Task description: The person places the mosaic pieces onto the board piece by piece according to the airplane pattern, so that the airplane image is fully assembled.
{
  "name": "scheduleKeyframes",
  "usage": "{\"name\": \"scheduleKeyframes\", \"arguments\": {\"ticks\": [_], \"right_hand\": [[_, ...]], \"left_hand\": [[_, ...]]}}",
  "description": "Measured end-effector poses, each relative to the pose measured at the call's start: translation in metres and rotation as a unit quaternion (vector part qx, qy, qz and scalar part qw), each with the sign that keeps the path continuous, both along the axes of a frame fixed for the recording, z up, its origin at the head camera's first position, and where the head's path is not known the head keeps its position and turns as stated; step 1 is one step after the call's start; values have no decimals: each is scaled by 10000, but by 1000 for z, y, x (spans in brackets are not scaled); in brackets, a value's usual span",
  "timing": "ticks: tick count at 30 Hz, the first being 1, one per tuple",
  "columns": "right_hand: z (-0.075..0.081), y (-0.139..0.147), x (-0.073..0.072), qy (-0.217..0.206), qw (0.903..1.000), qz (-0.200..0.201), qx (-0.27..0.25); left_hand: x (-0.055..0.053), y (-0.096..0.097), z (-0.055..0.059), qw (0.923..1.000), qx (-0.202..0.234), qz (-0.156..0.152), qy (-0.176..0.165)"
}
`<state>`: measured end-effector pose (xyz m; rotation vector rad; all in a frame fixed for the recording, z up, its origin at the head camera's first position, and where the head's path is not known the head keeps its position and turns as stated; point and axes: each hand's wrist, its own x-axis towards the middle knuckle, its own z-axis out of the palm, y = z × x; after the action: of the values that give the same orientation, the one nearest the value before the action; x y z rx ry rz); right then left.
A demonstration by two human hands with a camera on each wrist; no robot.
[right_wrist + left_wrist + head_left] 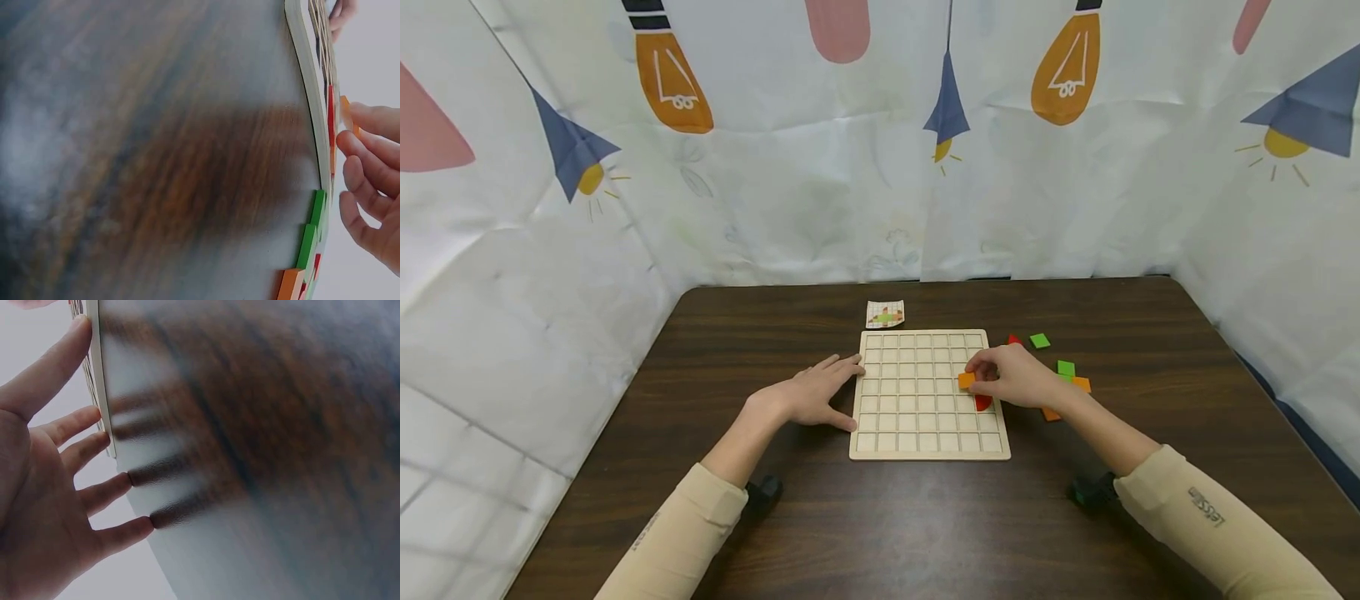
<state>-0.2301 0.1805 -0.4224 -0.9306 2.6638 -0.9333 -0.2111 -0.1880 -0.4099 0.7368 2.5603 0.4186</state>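
A pale wooden grid board (907,404) lies on the dark table. My right hand (1018,377) pinches an orange square tile (966,381) over the board's right part; the tile (345,112) also shows between thumb and finger in the right wrist view. A red piece with a curved edge (982,403) rests on the board just below that hand, partly covered by it. At the board's left edge, my left hand (811,393) is spread, its thumb and some fingertips touching the rim. The left wrist view shows those straight fingers (47,369) against the rim.
Right of the board lie loose pieces: green tiles (1040,341) (1065,367), orange ones (1081,384) (1051,414) and a red one (1014,339). A small pattern card (885,314) lies behind the board. A printed white curtain (820,183) surrounds the table's back and sides.
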Motion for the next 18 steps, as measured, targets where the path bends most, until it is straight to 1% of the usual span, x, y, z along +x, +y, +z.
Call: {"name": "scheduleKeyframes", "arguments": {"ticks": [11,18], "right_hand": [[0,-6,-4,-12,9998,45,195],[-1,-7,-3,-52,9997,140,195]], "left_hand": [[-1,0,1,10000,-41,-15,10],[-1,2,2,10000,-43,-15,-17]]}}
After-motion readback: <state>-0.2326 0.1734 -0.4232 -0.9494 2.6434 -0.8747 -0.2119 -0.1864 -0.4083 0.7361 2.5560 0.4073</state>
